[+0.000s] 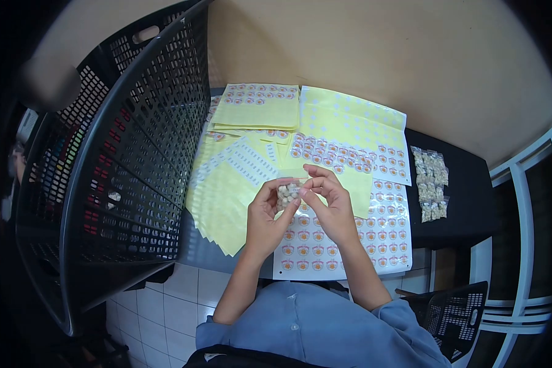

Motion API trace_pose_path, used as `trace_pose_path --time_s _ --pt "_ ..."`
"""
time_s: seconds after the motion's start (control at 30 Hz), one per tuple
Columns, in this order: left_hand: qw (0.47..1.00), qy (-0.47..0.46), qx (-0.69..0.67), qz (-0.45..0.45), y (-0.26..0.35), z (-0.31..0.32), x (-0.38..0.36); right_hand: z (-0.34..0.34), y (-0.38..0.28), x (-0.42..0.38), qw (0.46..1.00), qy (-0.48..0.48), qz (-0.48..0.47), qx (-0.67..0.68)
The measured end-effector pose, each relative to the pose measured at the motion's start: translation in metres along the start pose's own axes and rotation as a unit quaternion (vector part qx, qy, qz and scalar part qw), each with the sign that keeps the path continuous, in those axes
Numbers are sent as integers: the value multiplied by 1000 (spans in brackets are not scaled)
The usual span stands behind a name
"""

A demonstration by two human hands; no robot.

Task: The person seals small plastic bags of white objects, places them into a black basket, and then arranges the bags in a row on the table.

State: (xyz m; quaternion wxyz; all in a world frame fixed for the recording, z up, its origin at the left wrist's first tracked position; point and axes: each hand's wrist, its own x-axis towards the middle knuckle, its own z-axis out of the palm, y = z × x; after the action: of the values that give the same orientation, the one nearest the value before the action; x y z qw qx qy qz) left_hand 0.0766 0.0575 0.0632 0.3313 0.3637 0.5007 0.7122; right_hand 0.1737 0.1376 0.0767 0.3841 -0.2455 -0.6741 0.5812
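Note:
Between my two hands is a small clear bag of pale round pieces, with a small white label near its top right. My left hand holds the bag's left side, thumb in front. My right hand pinches its upper right part, the thumb on the label. Beneath the hands lie a sheet of round orange-and-pink stickers and yellow backing sheets. A strip sheet of small white labels rests on the yellow sheets, just beyond my left hand.
A tall black perforated basket stands at the left. More sticker sheets lie towards the wall. On a black surface at the right are several filled small bags. A black perforated basket is at the lower right.

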Motion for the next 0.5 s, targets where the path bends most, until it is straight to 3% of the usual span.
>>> trace_pose_path --time_s 0.5 --pt "998 7 41 39 3 4 0 5 2 1 998 38 -1 -54"
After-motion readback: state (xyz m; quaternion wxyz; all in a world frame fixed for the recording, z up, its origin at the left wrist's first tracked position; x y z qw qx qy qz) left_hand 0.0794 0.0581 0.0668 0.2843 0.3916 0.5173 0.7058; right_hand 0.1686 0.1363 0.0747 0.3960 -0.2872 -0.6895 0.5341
